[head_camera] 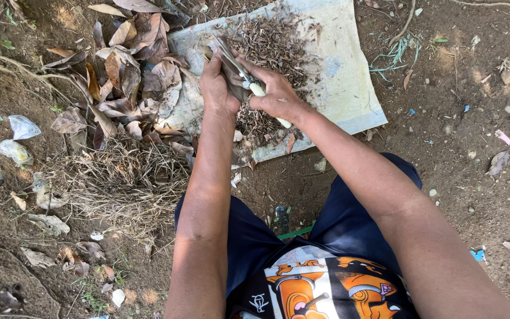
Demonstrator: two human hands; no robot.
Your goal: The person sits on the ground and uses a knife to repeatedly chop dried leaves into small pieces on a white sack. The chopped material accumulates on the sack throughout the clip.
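Now, upper centre: left hand (216,88) grips a dry brown leaf bundle (233,75), right hand (278,94) clamps pale-handled scissors (240,72), mid-snip over the chopped-litter sheet (349,82); feeding more leaf in looks next.

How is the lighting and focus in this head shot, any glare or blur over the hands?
Head view: dappled daylight, sun patches on the dirt; the pale sheet is bright but not blown out; left hand and right hand are sharp and evenly lit; frame edges look slightly stretched.

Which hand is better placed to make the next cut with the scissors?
The right hand, probably. It already grips the pale-handled scissors over the heap of cut dry bits on the sack. The left hand holds the dry material at the blades.
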